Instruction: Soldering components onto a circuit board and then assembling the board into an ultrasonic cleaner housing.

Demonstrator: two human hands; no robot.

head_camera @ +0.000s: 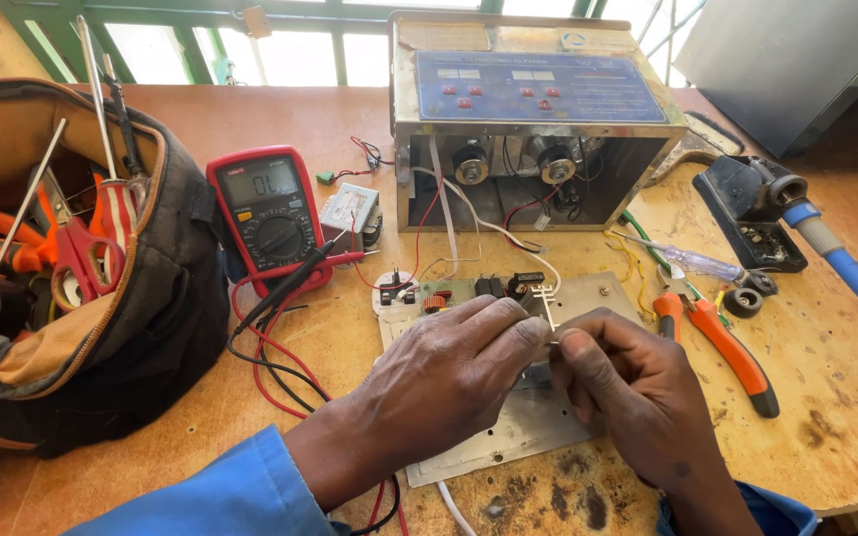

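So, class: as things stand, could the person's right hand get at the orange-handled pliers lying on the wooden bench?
Probably yes. The right hand sits just left of the orange-handled pliers, with only bare bench between them, though its fingertips seem to pinch something small.

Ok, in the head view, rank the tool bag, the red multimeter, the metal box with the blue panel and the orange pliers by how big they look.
1. Metal box and tool bag: too alike to rank; the bag sits nearer.
2. Red multimeter.
3. Orange pliers.
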